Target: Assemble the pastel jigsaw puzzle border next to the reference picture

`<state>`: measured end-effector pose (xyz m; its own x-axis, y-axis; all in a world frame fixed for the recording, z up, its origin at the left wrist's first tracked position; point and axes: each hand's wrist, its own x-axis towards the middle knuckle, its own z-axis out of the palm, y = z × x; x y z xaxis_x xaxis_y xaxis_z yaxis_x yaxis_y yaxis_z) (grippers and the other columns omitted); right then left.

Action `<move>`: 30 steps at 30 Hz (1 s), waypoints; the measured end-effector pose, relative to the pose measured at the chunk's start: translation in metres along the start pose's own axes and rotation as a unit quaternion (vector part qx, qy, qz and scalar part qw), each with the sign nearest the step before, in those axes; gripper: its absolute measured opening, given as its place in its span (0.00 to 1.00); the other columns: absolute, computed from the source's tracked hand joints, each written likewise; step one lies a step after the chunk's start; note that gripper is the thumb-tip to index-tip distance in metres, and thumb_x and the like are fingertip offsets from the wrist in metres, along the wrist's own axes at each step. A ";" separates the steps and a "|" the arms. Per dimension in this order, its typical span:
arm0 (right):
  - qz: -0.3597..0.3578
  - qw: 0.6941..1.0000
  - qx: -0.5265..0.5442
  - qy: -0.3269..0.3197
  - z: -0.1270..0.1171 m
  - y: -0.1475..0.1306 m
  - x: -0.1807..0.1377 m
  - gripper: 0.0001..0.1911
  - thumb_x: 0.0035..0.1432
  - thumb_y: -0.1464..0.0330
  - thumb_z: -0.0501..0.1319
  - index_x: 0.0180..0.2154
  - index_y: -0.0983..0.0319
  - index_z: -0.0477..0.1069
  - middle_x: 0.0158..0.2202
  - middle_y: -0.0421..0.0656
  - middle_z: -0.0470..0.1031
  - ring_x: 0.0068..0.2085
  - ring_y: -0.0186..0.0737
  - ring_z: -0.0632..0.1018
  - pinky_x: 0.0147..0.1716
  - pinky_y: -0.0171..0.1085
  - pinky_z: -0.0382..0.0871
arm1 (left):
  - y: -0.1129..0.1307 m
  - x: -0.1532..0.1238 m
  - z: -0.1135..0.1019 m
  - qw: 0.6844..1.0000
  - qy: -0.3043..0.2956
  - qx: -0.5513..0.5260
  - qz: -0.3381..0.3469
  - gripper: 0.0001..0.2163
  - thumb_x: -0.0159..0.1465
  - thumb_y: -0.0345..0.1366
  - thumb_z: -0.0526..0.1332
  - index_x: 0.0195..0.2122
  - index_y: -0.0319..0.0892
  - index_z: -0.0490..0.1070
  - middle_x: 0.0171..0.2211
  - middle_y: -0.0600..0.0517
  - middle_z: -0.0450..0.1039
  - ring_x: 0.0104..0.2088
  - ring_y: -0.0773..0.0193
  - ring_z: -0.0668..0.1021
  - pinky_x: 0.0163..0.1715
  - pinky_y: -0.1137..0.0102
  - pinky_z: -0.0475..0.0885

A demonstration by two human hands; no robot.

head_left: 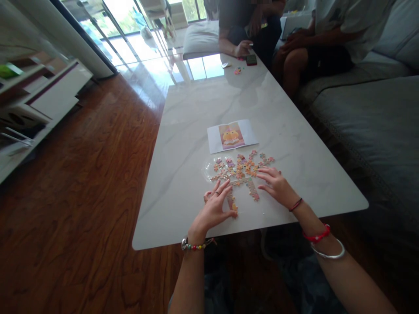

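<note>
On the white marble-patterned table, several loose jigsaw pieces (242,165) lie in a heap. Nearer me, joined pieces form a partial puzzle frame (252,189) with a top edge and two sides. My left hand (216,205) rests with fingers apart over the frame's left side, its thumb at the lower left pieces. To the right of the heap, my right hand (276,185) has its fingers stretched out, the tips by the pieces at the right. No piece shows in either hand. Beyond the heap lies a creased sheet with a printed picture (231,135).
The table (190,126) has a rounded front edge close to me. At its far end are a dark box-like object (251,60) and small pink pieces (237,70). Two people sit at the far right, by a grey sofa (369,104). A white cabinet (55,93) stands left.
</note>
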<state>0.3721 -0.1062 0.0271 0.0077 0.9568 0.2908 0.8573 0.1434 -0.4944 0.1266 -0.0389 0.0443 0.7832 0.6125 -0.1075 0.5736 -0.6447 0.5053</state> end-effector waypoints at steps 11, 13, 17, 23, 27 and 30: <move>0.168 0.985 -0.026 -0.006 -0.039 0.045 -0.011 0.13 0.46 0.69 0.60 0.38 0.61 0.71 0.36 0.44 0.69 0.37 0.39 0.72 0.41 0.38 0.66 | 0.008 0.029 0.001 0.946 0.324 -0.034 -0.004 0.15 0.59 0.36 0.56 0.48 0.45 0.62 0.51 0.46 0.62 0.55 0.58 0.62 0.52 0.59 0.58; 0.182 0.983 -0.032 0.003 -0.037 0.049 -0.011 0.13 0.46 0.70 0.60 0.38 0.62 0.71 0.36 0.44 0.69 0.37 0.39 0.72 0.41 0.38 0.65 | 0.011 0.033 0.003 0.938 0.346 -0.026 -0.010 0.15 0.59 0.36 0.56 0.47 0.45 0.63 0.51 0.46 0.62 0.54 0.58 0.62 0.52 0.58 0.59; 0.204 0.978 -0.027 0.026 -0.028 0.057 -0.007 0.14 0.46 0.71 0.60 0.39 0.62 0.70 0.35 0.44 0.67 0.35 0.37 0.71 0.39 0.37 0.66 | 0.017 0.040 0.012 0.945 0.326 0.002 -0.003 0.14 0.58 0.37 0.56 0.46 0.45 0.64 0.51 0.45 0.61 0.55 0.56 0.62 0.51 0.57 0.59; 0.211 0.977 -0.026 0.007 -0.021 0.058 0.002 0.02 0.47 0.71 0.59 0.27 0.63 0.69 0.31 0.43 0.68 0.32 0.35 0.71 0.36 0.35 0.65 | 0.020 0.047 0.022 0.952 0.306 0.028 0.001 0.14 0.58 0.36 0.56 0.46 0.45 0.64 0.51 0.45 0.61 0.55 0.54 0.61 0.51 0.56 0.58; 0.197 0.980 -0.017 -0.013 -0.027 0.055 0.004 0.02 0.48 0.71 0.58 0.26 0.63 0.68 0.28 0.42 0.70 0.31 0.35 0.71 0.33 0.34 0.64 | 0.020 0.049 0.023 0.954 0.299 0.030 -0.001 0.14 0.58 0.36 0.56 0.46 0.45 0.64 0.50 0.46 0.62 0.55 0.54 0.61 0.51 0.56 0.58; 0.205 0.978 0.010 -0.037 -0.032 0.049 0.004 0.04 0.49 0.70 0.56 0.26 0.62 0.68 0.26 0.40 0.72 0.29 0.34 0.72 0.30 0.33 0.64 | 0.019 0.048 0.023 0.956 0.291 0.026 -0.006 0.14 0.58 0.36 0.56 0.46 0.46 0.64 0.50 0.46 0.62 0.54 0.55 0.62 0.51 0.56 0.58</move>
<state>0.4305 -0.1037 0.0300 0.3114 0.9503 0.0044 0.7799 -0.2530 -0.5725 0.1810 -0.0321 0.0293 0.5187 0.7614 0.3889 0.6051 -0.6483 0.4621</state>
